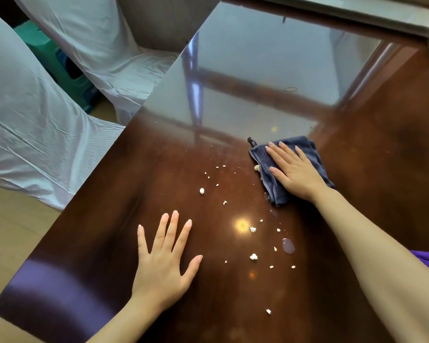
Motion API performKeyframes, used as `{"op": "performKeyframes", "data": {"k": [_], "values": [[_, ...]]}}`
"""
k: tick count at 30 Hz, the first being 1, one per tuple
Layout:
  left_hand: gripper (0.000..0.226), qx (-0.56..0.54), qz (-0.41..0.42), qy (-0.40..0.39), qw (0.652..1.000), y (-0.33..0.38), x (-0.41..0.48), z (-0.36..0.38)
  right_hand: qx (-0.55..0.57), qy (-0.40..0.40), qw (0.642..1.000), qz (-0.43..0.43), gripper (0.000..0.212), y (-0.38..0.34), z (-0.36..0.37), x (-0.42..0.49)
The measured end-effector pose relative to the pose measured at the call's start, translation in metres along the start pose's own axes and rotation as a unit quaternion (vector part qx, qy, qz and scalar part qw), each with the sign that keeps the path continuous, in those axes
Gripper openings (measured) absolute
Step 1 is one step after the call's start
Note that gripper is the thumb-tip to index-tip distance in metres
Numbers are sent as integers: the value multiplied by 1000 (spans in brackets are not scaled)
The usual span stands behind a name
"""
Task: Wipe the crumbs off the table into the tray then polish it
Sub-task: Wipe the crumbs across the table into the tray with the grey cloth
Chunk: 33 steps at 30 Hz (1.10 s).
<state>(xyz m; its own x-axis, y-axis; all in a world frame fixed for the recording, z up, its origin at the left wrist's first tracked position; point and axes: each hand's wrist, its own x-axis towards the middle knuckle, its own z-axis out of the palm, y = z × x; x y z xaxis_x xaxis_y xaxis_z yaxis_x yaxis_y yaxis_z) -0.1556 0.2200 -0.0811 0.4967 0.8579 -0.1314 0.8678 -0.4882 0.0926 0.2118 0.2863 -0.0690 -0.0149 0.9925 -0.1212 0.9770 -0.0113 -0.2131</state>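
A glossy dark brown table fills the view. Several white crumbs lie scattered over its middle, from near the cloth down toward me. My right hand presses flat, fingers spread, on a folded blue-grey cloth at the centre right; one crumb sits at the cloth's left edge. My left hand rests flat and open on the bare table, left of the crumbs, holding nothing. A small wet spot shines near the lower crumbs. No tray is in view.
Two chairs in white covers stand beyond the table's left edge, with a green object between them. A rubber band lies on the far part of the table. A pale ledge runs along the far side.
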Motion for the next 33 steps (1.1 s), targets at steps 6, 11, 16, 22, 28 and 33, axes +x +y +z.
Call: {"op": "performKeyframes", "data": {"k": [6,11,16,22,28,33], "values": [[69,-1,-1,6,1000,0,0,0,-9,-10,998,-68,53,-24,1,26],[68,0,-1,10,1000,0,1,0,-23,-12,994,-101,54,-48,7,34],[68,8,-3,12,1000,1,-1,-1,-23,-9,994,-108,55,-69,13,32],[68,7,0,25,1000,2,-1,-1,-29,-7,993,-111,53,-91,20,36],[69,7,2,41,999,0,-1,2,-28,-12,994,-107,50,-102,25,37],[77,14,-15,41,999,0,-1,4,-34,-16,993,-114,49,-108,27,34]]}}
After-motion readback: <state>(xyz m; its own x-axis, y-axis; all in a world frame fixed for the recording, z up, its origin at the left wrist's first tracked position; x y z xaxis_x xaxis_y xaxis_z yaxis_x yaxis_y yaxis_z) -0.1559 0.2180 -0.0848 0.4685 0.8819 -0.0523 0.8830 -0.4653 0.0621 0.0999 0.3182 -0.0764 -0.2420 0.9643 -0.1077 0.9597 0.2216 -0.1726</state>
